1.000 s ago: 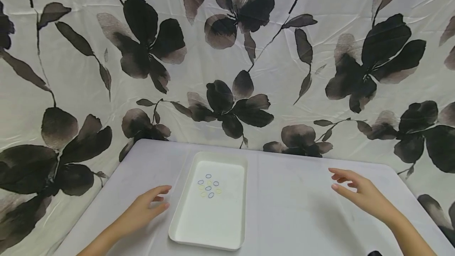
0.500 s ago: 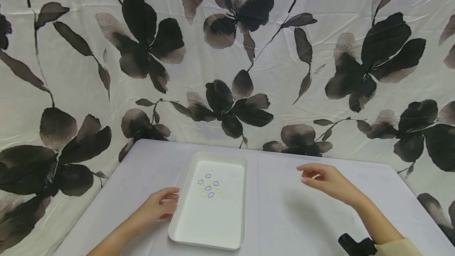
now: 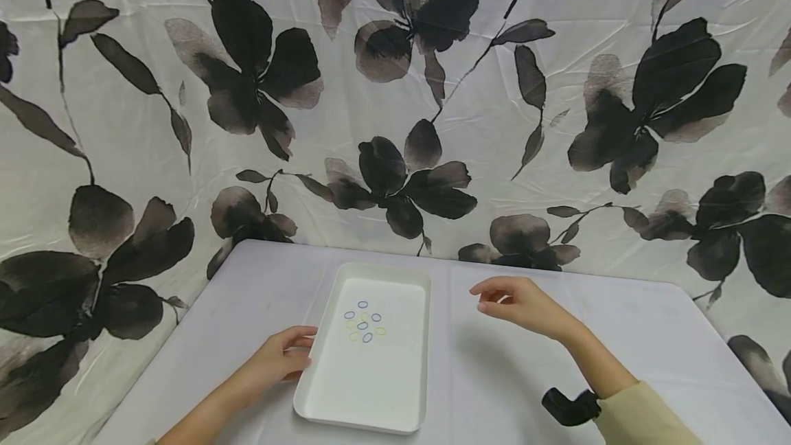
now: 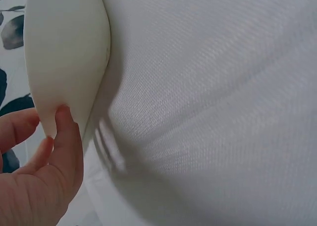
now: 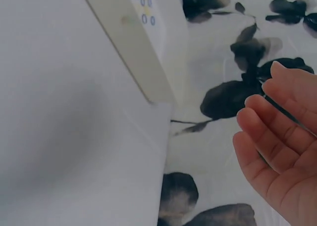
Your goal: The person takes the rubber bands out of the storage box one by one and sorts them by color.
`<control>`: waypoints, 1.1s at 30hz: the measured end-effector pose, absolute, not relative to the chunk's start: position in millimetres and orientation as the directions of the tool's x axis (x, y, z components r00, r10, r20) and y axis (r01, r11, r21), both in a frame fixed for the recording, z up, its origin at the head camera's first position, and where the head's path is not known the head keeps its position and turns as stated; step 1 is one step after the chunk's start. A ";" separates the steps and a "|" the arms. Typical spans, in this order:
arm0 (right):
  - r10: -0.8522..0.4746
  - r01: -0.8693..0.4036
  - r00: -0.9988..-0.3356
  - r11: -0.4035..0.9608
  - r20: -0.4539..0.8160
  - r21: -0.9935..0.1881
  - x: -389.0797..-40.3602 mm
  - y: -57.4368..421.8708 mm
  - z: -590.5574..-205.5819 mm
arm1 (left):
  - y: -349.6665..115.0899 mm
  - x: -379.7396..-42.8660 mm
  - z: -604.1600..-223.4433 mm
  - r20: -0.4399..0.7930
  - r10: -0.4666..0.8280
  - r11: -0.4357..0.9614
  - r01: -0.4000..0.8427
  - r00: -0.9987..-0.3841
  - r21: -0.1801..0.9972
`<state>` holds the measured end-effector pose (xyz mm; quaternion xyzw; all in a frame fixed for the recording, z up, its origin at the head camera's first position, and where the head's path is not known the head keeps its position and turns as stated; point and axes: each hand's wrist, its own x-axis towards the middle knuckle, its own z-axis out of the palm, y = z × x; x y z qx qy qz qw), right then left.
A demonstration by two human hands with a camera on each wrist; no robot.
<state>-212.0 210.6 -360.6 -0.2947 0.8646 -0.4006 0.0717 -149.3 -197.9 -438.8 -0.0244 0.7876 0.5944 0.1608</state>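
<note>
A white rectangular tray lies lengthwise on the table, left of its middle. Grouped in its far half are several small thin rings, some blue, some pale yellow. My left hand is at the tray's left edge; in the left wrist view its fingertips touch the outer wall of the tray. Nothing is in my right hand, which hovers above the table to the right of the tray, its fingers loosely bent. In the right wrist view its fingers are slightly curled, apart from the tray.
A white cloth covers the table. Behind it hangs a white curtain with dark flower prints. A black strap-like device sits by the right sleeve.
My left hand has moved right until it meets the tray's left edge. The right hand has travelled left toward the tray, bringing its sleeve and the black device into view. The tray stays put.
</note>
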 end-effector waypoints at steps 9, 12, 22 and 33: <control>-0.607 -0.466 -0.789 0.491 0.094 -0.736 -229.2 181.7 -368.6 | -197.8 -150.0 -440.1 -0.289 0.141 0.289 -0.240 -0.947 0.927; -0.620 -0.458 -0.781 0.477 0.082 -0.750 -232.6 171.9 -370.2 | -197.9 -149.6 -440.9 -0.288 0.141 0.292 -0.239 -0.947 0.926; -0.636 -0.429 -0.771 0.468 0.043 -0.773 -243.2 140.6 -381.4 | -196.9 -150.8 -444.4 -0.293 0.120 0.303 -0.246 -0.949 0.921; -0.601 -0.341 -0.798 0.512 -0.045 -0.789 -250.7 104.7 -393.2 | -199.1 -152.3 -447.1 -0.280 0.139 0.280 -0.233 -0.950 0.931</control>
